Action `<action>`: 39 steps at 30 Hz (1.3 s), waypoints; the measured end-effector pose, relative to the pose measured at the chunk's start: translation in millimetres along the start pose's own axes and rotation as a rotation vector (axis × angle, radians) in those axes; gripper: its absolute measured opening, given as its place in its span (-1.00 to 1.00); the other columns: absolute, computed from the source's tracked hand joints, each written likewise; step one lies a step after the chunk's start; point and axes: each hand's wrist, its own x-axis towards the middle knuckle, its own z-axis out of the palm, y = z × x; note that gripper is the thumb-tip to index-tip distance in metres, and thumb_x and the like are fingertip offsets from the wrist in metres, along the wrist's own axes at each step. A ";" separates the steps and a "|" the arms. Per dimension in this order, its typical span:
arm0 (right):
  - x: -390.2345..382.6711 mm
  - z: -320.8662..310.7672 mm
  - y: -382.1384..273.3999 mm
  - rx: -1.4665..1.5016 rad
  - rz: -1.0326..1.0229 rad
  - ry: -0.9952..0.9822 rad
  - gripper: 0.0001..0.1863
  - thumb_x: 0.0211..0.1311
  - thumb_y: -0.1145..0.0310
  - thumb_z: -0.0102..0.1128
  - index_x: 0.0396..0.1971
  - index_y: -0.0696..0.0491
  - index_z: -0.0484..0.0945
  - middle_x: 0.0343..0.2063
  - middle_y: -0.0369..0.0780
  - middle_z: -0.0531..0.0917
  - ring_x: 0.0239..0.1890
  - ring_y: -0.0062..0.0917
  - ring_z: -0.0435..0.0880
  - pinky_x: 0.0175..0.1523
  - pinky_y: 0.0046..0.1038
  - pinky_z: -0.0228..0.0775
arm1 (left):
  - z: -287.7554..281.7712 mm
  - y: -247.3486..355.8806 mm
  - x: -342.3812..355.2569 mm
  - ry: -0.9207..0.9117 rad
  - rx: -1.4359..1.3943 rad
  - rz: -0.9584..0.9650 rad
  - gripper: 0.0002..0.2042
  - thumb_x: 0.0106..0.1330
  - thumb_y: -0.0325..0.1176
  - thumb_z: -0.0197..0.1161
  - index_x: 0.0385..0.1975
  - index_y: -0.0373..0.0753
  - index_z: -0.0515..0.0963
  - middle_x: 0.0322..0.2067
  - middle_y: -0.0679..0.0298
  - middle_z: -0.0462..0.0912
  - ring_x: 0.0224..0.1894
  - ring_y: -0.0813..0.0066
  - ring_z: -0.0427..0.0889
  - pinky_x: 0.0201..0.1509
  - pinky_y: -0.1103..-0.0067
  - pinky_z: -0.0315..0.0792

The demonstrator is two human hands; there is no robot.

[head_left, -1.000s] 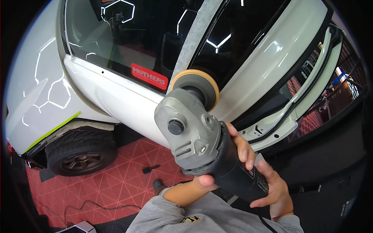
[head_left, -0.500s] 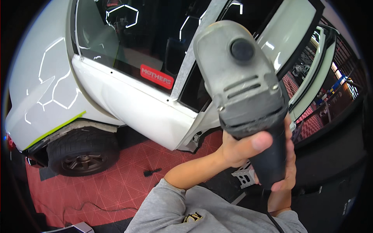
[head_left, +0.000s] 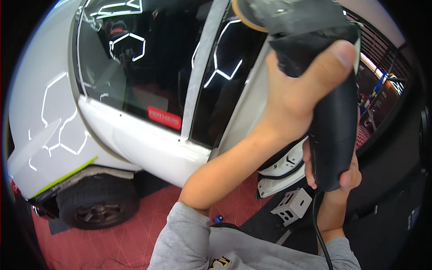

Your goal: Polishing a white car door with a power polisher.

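Observation:
A black and grey polisher (head_left: 334, 130) is raised in front of me, its head cut off by the top edge of the view. Part of an orange-rimmed disc (head_left: 246, 17) shows beneath the head. My left hand (head_left: 294, 96) is closed round the tool's neck, thumb over the top. Lower down, my right hand (head_left: 352, 174) wraps the rear end of the black handle from below, partly hidden by it. A black cord (head_left: 316, 220) hangs from that end. The polisher is near the white vehicle's open door; whether the disc touches anything, I cannot tell.
To the left is the white vehicle's body (head_left: 130, 139), with a dark window (head_left: 139, 58), a red sticker (head_left: 164, 118) and a rear wheel (head_left: 99, 204). A white step stool (head_left: 292, 206) and a small blue object (head_left: 219, 219) stand on the floor (head_left: 157, 216).
Both my hands have lifted the polisher higher and slightly right, so its head now leaves the top of the view. The view has shifted, showing more of the step stool.

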 end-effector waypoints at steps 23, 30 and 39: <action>93.6 -6.0 -62.9 -0.005 -0.006 -0.322 -0.07 0.24 0.00 0.04 0.43 -0.05 -0.30 -0.20 0.21 0.42 -0.67 -0.38 0.56 -0.70 -0.53 0.43 | 31.5 1.4 113.9 -0.095 0.040 -0.215 -0.58 0.25 0.04 0.23 -0.21 -0.25 0.46 -0.45 0.25 0.53 -0.46 0.53 0.55 -0.39 0.63 0.47; 62.3 -9.8 -38.8 0.040 0.017 -0.318 0.12 0.08 0.10 0.26 0.43 -0.19 -0.42 -0.20 0.27 0.41 -0.65 -0.26 0.61 -0.66 -0.43 0.51 | 26.8 3.7 74.3 0.002 0.122 -0.368 -0.56 0.23 0.04 0.25 -0.24 -0.28 0.47 -0.49 0.24 0.54 -0.51 0.52 0.55 -0.39 0.62 0.46; 19.6 -26.0 -0.3 0.233 0.060 -0.305 0.18 -0.13 0.39 0.35 0.45 -0.11 -0.29 0.33 0.08 0.10 -0.08 -0.18 0.61 -0.43 -0.37 0.64 | -7.0 2.1 4.3 -0.038 0.155 -0.335 -0.29 0.27 0.24 0.02 0.10 -0.37 0.31 -0.22 0.05 0.58 -0.28 0.18 0.68 -0.26 0.35 0.63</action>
